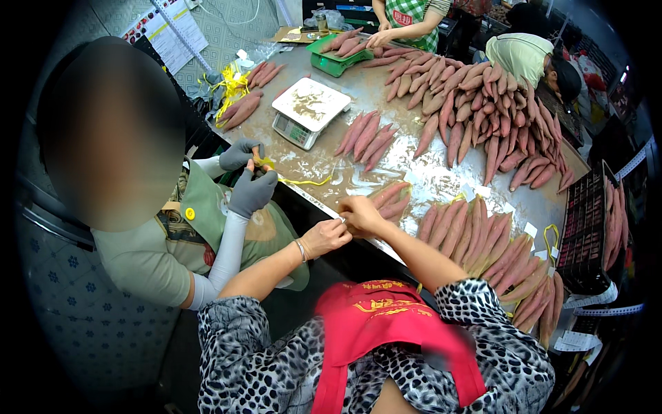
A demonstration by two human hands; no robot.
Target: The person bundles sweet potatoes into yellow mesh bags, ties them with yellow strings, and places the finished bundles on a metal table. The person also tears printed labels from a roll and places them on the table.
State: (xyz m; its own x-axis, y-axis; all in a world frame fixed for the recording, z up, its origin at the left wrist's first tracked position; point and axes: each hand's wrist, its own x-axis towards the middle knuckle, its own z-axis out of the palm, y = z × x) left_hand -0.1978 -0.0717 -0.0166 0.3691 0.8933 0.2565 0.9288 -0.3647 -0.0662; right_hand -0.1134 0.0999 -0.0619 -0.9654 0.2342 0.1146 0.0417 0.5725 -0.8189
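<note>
My left hand (pixel 325 238) and my right hand (pixel 362 216) meet at the table's near edge, fingers pinched together. A tiny bit of white shows between the fingertips, too small to name. Just beyond my right hand lies a small bundle of sweet potatoes (pixel 391 200), apparently in a clear net or bag and partly hidden by that hand. To the right, several bagged bundles of sweet potatoes (pixel 463 234) lie in a row, with white tags and yellow ties. Loose sweet potatoes (pixel 369 140) rest farther back, beside a white scale (pixel 312 105).
At my left, a co-worker's grey-gloved hands (pixel 254 192) hold a yellow net strip. A big sweet potato heap (pixel 489 103) covers the far right. A black crate (pixel 586 234) stands at the right edge. Across the table, a person handles a green tray (pixel 334 63); another bends down.
</note>
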